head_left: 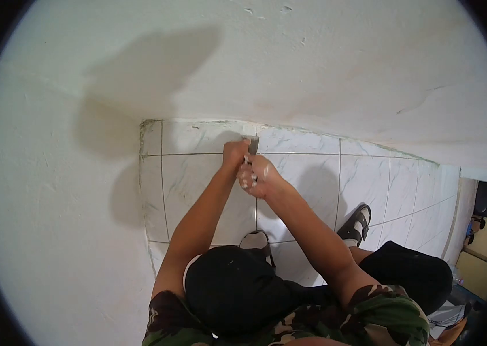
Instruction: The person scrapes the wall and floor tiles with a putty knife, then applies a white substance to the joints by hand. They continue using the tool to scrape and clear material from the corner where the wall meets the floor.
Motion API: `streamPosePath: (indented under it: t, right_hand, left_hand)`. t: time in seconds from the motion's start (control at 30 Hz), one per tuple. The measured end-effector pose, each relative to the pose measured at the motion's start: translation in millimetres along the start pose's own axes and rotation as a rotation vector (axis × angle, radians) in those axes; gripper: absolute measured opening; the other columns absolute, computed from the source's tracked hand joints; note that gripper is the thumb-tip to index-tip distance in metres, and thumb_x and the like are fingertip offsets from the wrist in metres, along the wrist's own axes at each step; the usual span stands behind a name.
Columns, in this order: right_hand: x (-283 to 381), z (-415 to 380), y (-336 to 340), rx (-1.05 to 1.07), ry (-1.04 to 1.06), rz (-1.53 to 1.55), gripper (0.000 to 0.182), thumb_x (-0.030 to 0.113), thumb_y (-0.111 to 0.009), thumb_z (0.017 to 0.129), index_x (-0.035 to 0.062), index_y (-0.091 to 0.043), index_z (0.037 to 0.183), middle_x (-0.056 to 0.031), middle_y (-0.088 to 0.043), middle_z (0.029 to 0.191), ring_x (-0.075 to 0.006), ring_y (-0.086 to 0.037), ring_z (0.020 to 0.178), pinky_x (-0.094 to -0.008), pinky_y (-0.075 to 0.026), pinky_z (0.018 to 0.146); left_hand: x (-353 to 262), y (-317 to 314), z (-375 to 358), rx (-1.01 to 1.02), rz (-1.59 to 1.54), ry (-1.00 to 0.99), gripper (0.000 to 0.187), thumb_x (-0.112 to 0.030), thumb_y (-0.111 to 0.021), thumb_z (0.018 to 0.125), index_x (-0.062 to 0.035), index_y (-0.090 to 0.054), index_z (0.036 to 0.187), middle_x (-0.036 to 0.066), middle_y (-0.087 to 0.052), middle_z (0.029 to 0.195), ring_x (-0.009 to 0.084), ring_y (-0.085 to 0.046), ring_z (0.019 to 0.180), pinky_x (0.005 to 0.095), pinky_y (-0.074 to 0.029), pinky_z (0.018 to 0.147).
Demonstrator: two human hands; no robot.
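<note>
A small grey blade, which looks like a putty knife, stands near the line where the tiled floor meets the wall. My right hand is closed around its handle end, and white paste is smeared on the fingers. My left hand is closed just beside it, fingertips against the blade. The handle is hidden inside my fingers. Under both hands lie white marbled floor tiles with dark joints.
A white wall rises in front, and another wall stands close on my left. My sandalled foot rests on the tiles at right. Beyond the right wall end, several items and a yellowish cabinet show.
</note>
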State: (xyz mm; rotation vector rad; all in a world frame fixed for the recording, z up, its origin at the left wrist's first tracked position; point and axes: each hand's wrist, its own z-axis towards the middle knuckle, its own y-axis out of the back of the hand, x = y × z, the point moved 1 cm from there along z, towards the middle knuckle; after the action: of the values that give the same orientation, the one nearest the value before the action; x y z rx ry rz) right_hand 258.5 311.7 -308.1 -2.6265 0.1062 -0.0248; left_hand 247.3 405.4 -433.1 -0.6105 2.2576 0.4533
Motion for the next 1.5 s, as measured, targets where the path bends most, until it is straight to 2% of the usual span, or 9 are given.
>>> streamPosePath:
  t: [0.3,0.43,0.47,0.57,1.03,1.07,1.17,1.43,1.5]
  right_hand:
    - [6.5,5.2,-16.6,0.069,0.050,0.089,0.037,0.030,-0.034,0.100,0.0135,-0.031,0.067,0.0042,-0.022,0.051,-0.0102,-0.021,0.039,-0.0263,-0.018,0.035]
    - [3.5,-0.1,0.0,-0.020,0.049,-0.090,0.032,0.027,-0.034,0.100,0.0143,-0.031,0.071,0.0032,-0.025,0.053,-0.0100,-0.022,0.039,-0.0271,-0.021,0.035]
    - [3.7,5.8,2.6,-0.012,0.019,-0.097,0.030,0.028,-0.033,0.100,0.0150,-0.031,0.073,0.0025,-0.025,0.054,-0.0104,-0.022,0.039,-0.0285,-0.022,0.036]
    - [8.6,15.5,-12.6,0.042,0.043,0.015,0.029,0.029,-0.033,0.100,0.0145,-0.032,0.075,0.0030,-0.026,0.054,-0.0104,-0.022,0.040,-0.0280,-0.022,0.036]
    - [2.4,9.3,-11.0,0.040,0.092,0.007,0.038,0.031,-0.035,0.100,0.0143,-0.031,0.065,0.0045,-0.023,0.050,-0.0095,-0.020,0.039,-0.0257,-0.020,0.035]
    - [-0.7,1.4,-1.6,0.065,0.069,-0.015,0.032,0.029,-0.034,0.100,0.0139,-0.031,0.072,0.0037,-0.025,0.053,-0.0095,-0.021,0.039,-0.0261,-0.020,0.035]
    - [-0.2,-9.0,1.2,0.027,0.038,-0.045,0.032,0.028,-0.034,0.100,0.0138,-0.031,0.071,0.0038,-0.025,0.053,-0.0093,-0.022,0.039,-0.0260,-0.020,0.035]
    - [8.6,-3.8,-13.0,0.045,0.089,-0.008,0.035,0.027,-0.033,0.100,0.0142,-0.031,0.067,0.0046,-0.023,0.050,-0.0089,-0.020,0.037,-0.0250,-0.017,0.033]
    - [8.4,-3.4,-0.8,0.058,0.049,-0.027,0.035,0.027,-0.033,0.100,0.0147,-0.030,0.066,0.0048,-0.024,0.050,-0.0088,-0.020,0.037,-0.0252,-0.018,0.033]
  left_hand:
    - [-16.4,10.3,4.3,0.088,-0.245,-0.031,0.032,-0.023,-0.068,0.078,0.0007,-0.060,0.059,0.006,-0.055,0.056,0.0151,-0.050,0.052,0.0348,-0.038,0.045]
    - [-21.5,4.4,-23.5,-0.031,-0.065,0.054,0.030,-0.022,-0.068,0.077,-0.0011,-0.059,0.057,0.006,-0.054,0.056,0.0149,-0.049,0.050,0.0345,-0.037,0.044]
    - [-5.2,4.2,-1.3,0.000,-0.012,-0.154,0.031,-0.024,-0.069,0.076,-0.0030,-0.058,0.056,0.005,-0.053,0.055,0.0148,-0.048,0.049,0.0345,-0.036,0.043]
    - [-29.1,14.7,1.5,0.088,-0.272,-0.012,0.035,-0.029,-0.068,0.077,0.0004,-0.059,0.059,0.007,-0.055,0.056,0.0167,-0.050,0.050,0.0355,-0.037,0.044]
    - [-24.0,15.4,-6.7,0.103,-0.329,-0.005,0.038,-0.029,-0.066,0.081,0.0022,-0.058,0.059,0.008,-0.055,0.057,0.0173,-0.050,0.048,0.0366,-0.039,0.045]
    - [1.2,10.6,9.1,0.113,-0.183,-0.230,0.037,-0.028,-0.066,0.081,0.0009,-0.058,0.059,0.006,-0.054,0.057,0.0154,-0.049,0.050,0.0352,-0.039,0.046]
    - [-12.8,0.7,-22.1,-0.006,-0.066,0.030,0.037,-0.028,-0.066,0.081,0.0008,-0.059,0.060,0.006,-0.054,0.057,0.0147,-0.048,0.051,0.0341,-0.040,0.048]
    - [-16.3,6.0,-3.1,0.168,-0.339,-0.148,0.031,-0.023,-0.066,0.080,-0.0007,-0.058,0.061,0.004,-0.053,0.059,0.0134,-0.048,0.053,0.0338,-0.037,0.046]
    - [-27.9,-1.4,-20.9,0.016,-0.146,0.066,0.029,-0.022,-0.065,0.080,-0.0003,-0.058,0.062,0.005,-0.053,0.059,0.0141,-0.049,0.054,0.0344,-0.038,0.047]
